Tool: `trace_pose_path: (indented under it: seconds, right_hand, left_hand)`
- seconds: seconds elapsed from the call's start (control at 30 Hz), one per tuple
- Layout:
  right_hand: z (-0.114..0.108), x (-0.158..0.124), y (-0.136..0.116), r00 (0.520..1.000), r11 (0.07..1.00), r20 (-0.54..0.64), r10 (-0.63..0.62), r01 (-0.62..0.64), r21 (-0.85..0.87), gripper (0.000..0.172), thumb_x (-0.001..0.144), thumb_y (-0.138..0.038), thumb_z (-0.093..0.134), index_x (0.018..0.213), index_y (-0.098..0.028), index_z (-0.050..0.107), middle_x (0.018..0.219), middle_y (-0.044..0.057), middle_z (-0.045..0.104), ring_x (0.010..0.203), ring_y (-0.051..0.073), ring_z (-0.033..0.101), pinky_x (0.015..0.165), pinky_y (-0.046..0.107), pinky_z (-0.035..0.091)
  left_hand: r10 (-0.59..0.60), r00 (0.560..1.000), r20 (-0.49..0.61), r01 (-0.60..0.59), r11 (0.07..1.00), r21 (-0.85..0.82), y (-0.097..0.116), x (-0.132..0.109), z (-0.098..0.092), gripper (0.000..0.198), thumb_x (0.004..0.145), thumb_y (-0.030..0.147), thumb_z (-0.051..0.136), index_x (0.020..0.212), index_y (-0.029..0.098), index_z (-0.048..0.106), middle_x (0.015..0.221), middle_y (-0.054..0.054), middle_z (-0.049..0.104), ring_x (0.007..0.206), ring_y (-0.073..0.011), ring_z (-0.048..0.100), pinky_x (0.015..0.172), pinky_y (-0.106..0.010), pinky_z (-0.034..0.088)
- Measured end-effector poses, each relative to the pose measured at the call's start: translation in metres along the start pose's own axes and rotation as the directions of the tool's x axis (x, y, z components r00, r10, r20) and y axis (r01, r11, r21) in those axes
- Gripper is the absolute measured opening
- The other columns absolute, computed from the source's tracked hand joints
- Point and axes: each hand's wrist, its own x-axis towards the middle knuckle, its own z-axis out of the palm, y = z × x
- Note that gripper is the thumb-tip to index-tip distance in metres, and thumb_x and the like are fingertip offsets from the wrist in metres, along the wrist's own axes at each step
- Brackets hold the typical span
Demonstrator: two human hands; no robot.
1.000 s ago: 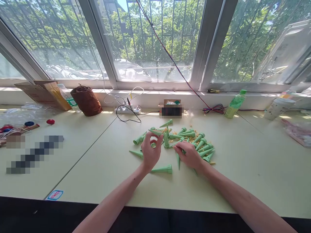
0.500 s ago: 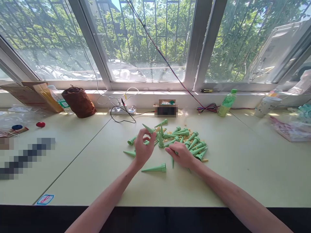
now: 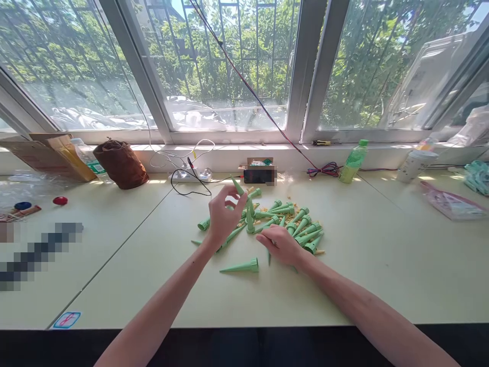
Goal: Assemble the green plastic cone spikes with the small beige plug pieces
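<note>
My left hand (image 3: pixel 225 215) pinches a green plastic plant-watering spike (image 3: pixel 237 186) between thumb and fingers, its pointed tip tilted up and to the left. Just right of those fingers, another green spike (image 3: pixel 250 222) stands upright, point up. My right hand (image 3: pixel 280 243) rests low by the heap with its fingers curled; whatever they hold, if anything, is hidden. A green tip (image 3: pixel 269 256) shows beneath it. Several more green spikes (image 3: pixel 307 230) lie heaped beyond and to the right, among small tan pieces (image 3: pixel 320 252). One loose spike (image 3: pixel 240 266) lies on its side nearer me.
Along the window stand a brown pouch (image 3: pixel 121 163), a power strip (image 3: pixel 191 176) with cables, a dark phone-like device (image 3: pixel 259 176), a green bottle (image 3: pixel 353 162) and a pale cup (image 3: pixel 414 166). A red ball-like thing (image 3: pixel 60 201) sits at left. The table's front edge (image 3: pixel 260 327) is close.
My left hand has turned the held spike, so its tip points more steeply upward beside the upright spike. My right hand keeps nearly the same place. The whole view has shifted slightly.
</note>
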Motion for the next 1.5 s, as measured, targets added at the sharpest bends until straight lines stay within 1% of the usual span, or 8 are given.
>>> trace_pose_path:
  seconds: [0.17,0.43,0.7,1.17,1.3,1.43,1.47,1.5]
  right_hand:
    - [0.002,0.0,0.001,1.0,0.999,0.004,0.001,-0.001,-0.033,0.048,0.104,-0.041,0.032,0.06,-0.021,0.031,0.054,-0.004,0.034,0.055,0.012,0.027,0.061,0.027,0.035]
    - [0.0,0.0,0.0,1.0,0.999,0.011,0.008,-0.008,-0.044,0.049,0.104,-0.042,0.03,0.06,-0.021,0.031,0.053,-0.004,0.034,0.054,0.013,0.027,0.061,0.028,0.034]
    - [0.002,-0.001,0.003,1.0,0.999,0.015,-0.019,0.02,-0.05,0.046,0.105,-0.038,0.033,0.061,-0.021,0.032,0.054,-0.005,0.033,0.052,0.012,0.023,0.063,0.028,0.035]
    - [0.0,0.0,0.001,1.0,0.998,0.01,-0.024,0.025,-0.064,0.049,0.105,-0.039,0.032,0.06,-0.022,0.034,0.053,-0.004,0.036,0.05,0.012,0.026,0.062,0.028,0.036]
    - [-0.004,0.001,0.002,0.999,0.998,-0.038,-0.011,0.008,-0.065,0.049,0.105,-0.042,0.031,0.06,-0.022,0.032,0.053,-0.004,0.035,0.053,0.014,0.032,0.062,0.028,0.035]
    - [-0.007,0.002,0.005,0.99,0.996,-0.139,0.01,-0.022,-0.082,0.047,0.105,-0.04,0.032,0.061,-0.022,0.036,0.053,-0.003,0.037,0.053,0.014,0.032,0.063,0.029,0.036]
    - [-0.007,0.002,0.006,0.985,0.995,-0.169,0.025,-0.04,-0.086,0.046,0.104,-0.039,0.033,0.062,-0.022,0.038,0.054,-0.003,0.04,0.053,0.014,0.033,0.063,0.029,0.037]
    - [-0.008,0.002,0.007,0.98,0.994,-0.197,0.041,-0.059,-0.088,0.045,0.104,-0.039,0.034,0.064,-0.022,0.042,0.055,-0.002,0.044,0.054,0.015,0.036,0.064,0.029,0.037]
  left_hand:
    - [0.055,0.995,0.085,-0.06,0.997,0.049,-0.01,-0.009,0.003,0.013,0.085,0.032,0.065,0.089,0.02,0.065,0.08,-0.002,0.068,0.071,-0.0125,0.061,0.056,-0.021,0.054]
    - [0.048,0.978,0.203,-0.074,0.99,0.121,-0.023,-0.018,0.007,0.013,0.086,0.034,0.064,0.091,0.021,0.065,0.078,-0.001,0.067,0.068,-0.0133,0.062,0.059,-0.024,0.054]
    - [0.063,0.965,0.256,-0.096,0.988,0.12,-0.036,-0.033,0.011,0.008,0.086,0.028,0.063,0.088,0.021,0.061,0.077,0.0,0.067,0.066,-0.0129,0.061,0.056,-0.023,0.052]
    - [0.051,0.963,0.264,-0.073,0.995,0.074,-0.042,-0.04,0.013,0.011,0.089,0.03,0.061,0.094,0.021,0.059,0.079,-0.001,0.064,0.067,-0.0129,0.06,0.058,-0.024,0.052]
    - [0.04,0.972,0.232,-0.058,0.996,0.073,-0.035,-0.039,0.009,0.017,0.087,0.03,0.064,0.1,0.021,0.057,0.091,-0.003,0.063,0.072,-0.0131,0.061,0.053,-0.021,0.051]
    - [0.157,0.984,0.083,-0.168,0.975,0.148,-0.017,-0.042,-0.002,0.01,0.09,0.026,0.06,0.096,0.02,0.058,0.099,-0.005,0.058,0.065,-0.0094,0.056,0.053,-0.021,0.049]
    - [0.186,0.979,0.088,-0.198,0.967,0.159,-0.013,-0.044,-0.005,0.006,0.09,0.025,0.059,0.093,0.02,0.058,0.093,-0.004,0.058,0.062,-0.0091,0.054,0.053,-0.021,0.048]
    - [0.205,0.969,0.14,-0.226,0.962,0.152,-0.01,-0.048,-0.009,0.004,0.092,0.024,0.057,0.09,0.021,0.057,0.085,-0.002,0.058,0.059,-0.0091,0.053,0.052,-0.021,0.047]
